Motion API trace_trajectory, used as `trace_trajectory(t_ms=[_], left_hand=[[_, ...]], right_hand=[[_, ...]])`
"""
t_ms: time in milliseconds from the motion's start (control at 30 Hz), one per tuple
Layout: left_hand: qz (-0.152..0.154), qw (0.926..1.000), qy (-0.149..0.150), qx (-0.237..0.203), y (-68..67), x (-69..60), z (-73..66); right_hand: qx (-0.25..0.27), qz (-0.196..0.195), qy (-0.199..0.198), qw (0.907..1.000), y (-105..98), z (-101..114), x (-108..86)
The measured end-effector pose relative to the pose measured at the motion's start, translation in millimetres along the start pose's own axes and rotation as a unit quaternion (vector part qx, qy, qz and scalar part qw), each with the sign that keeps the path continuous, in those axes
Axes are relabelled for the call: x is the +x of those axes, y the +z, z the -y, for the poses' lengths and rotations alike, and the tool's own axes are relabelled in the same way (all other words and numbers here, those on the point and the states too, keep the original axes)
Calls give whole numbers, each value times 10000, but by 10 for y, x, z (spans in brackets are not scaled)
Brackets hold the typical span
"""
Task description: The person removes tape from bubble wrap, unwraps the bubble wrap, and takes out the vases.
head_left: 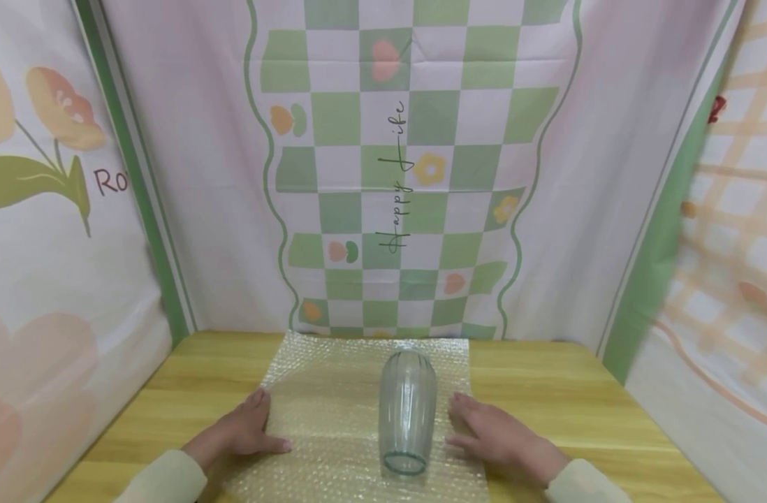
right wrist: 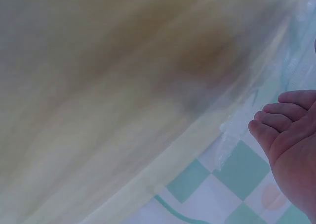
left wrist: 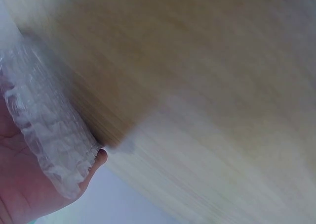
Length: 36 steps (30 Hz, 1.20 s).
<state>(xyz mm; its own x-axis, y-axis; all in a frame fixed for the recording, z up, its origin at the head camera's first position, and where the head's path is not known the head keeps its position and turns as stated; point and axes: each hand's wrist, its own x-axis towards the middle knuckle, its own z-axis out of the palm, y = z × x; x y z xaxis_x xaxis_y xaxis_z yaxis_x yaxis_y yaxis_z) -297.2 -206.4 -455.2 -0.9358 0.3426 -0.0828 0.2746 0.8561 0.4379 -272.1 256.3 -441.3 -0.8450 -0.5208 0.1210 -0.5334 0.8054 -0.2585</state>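
Observation:
A clear, ribbed glass vase (head_left: 407, 409) lies lengthwise on a sheet of bubble wrap (head_left: 323, 412), one round end facing me. My left hand (head_left: 242, 427) is at the left edge of the wrap, thumb stretched toward the sheet. In the left wrist view, the edge of the wrap (left wrist: 54, 120) lies across the palm of that hand (left wrist: 29, 179). Right of the vase, my right hand (head_left: 493, 436) is by the wrap's right edge, apart from the glass. Its fingers look straight in the right wrist view, where the palm (right wrist: 296, 159) shows and nothing is held.
The bubble wrap covers the middle of a wood-grain table (head_left: 534, 377), with bare tabletop on both sides. A checked curtain (head_left: 396, 209) hangs behind the table's far edge. Printed cloths also hang at the left (head_left: 50, 279) and right.

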Motion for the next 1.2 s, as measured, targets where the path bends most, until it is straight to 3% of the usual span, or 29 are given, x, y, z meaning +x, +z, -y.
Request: trace_trajectory(t_ms=[200,433,767,1200], left_hand=[[-71,9999,-41,-83,-1,-19,-23],[-82,9999,-79,-45,-18,-40,-67],[-63,9999,-104,-5,-47,-45,-107],[-8,9998,-214,-11,-57,-35,-106]], right_hand=[[488,-386,392,9973,-65,66,78],[1284,-871,1023,9826,-186,195,188],[2272,-1058,1752,9521,-284,360,375],[2720,-1196,2321,9262,-256,491,570]])
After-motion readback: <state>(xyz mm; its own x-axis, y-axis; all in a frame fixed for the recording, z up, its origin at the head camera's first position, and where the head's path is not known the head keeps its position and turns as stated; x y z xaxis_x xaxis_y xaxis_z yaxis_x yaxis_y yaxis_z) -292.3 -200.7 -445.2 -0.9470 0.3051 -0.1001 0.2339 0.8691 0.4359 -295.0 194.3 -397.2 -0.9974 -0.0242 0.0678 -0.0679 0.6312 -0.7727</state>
